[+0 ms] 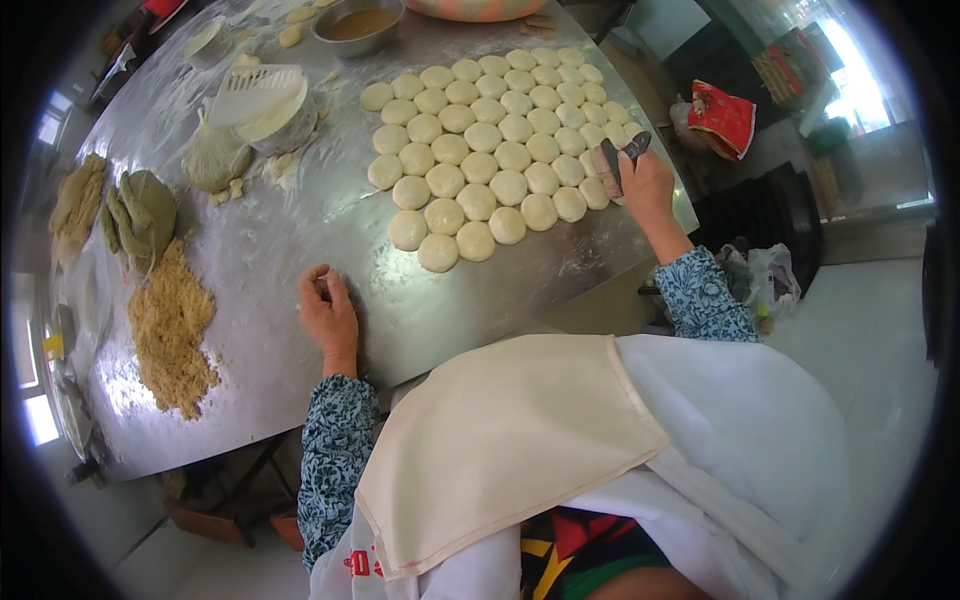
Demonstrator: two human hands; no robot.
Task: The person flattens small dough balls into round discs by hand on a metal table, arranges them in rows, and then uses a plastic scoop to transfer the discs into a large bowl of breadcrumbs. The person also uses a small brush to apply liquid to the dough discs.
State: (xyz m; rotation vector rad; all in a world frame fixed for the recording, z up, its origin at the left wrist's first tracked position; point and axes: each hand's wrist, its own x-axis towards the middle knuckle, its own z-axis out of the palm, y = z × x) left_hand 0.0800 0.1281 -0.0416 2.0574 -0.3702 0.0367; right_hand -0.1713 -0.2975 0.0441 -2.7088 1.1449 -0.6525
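Observation:
Many round, flat dough pieces (480,136) lie close together in staggered rows on a metal table (480,292). My right hand (649,180) grips the dark handle of a bristle brush (607,171), whose bristles are over the dough at the right edge of the rows. My left hand (328,311) rests near the front edge of the table, with its fingers curled and nothing visible in them. It is to the left of the dough and apart from it. A heap of brown crumbly filling (172,330) lies farther left.
At the back left are a metal bowl of brown liquid (365,26), a tub of white powder with a slotted white scoop (259,94), and a tied plastic bag (214,161). Greenish dough-like strips (127,214) lie left. A red bag (724,120) is beyond the table's right edge.

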